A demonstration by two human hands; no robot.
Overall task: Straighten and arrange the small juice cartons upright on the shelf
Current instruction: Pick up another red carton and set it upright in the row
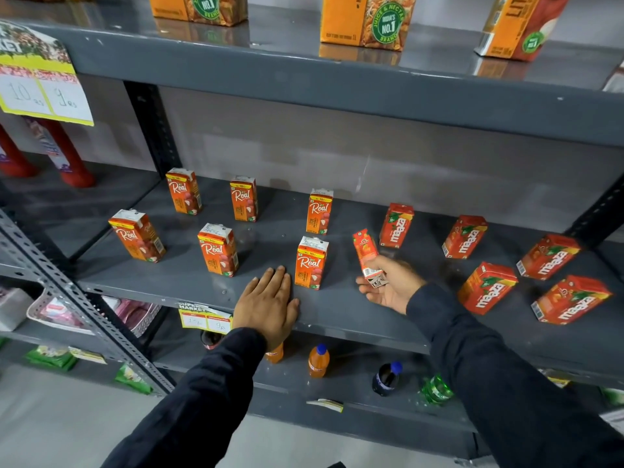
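Observation:
Several small orange Real cartons [311, 263] stand upright in two rows on the grey middle shelf [341, 314]. To the right, several red Maaza cartons [488, 288] sit at skewed angles. My right hand [391, 283] grips the lower end of one Maaza carton [365, 250], held tilted just above the shelf beside the nearest Real carton. My left hand [268, 305] lies flat, palm down, on the shelf's front edge, fingers together, holding nothing.
Large juice cartons [368, 21] stand on the upper shelf. Small drink bottles [318, 361] sit on the lower shelf. Red bottles [72, 163] and a price sign [37, 82] are at the left. A perforated metal upright [84, 305] runs diagonally at the left.

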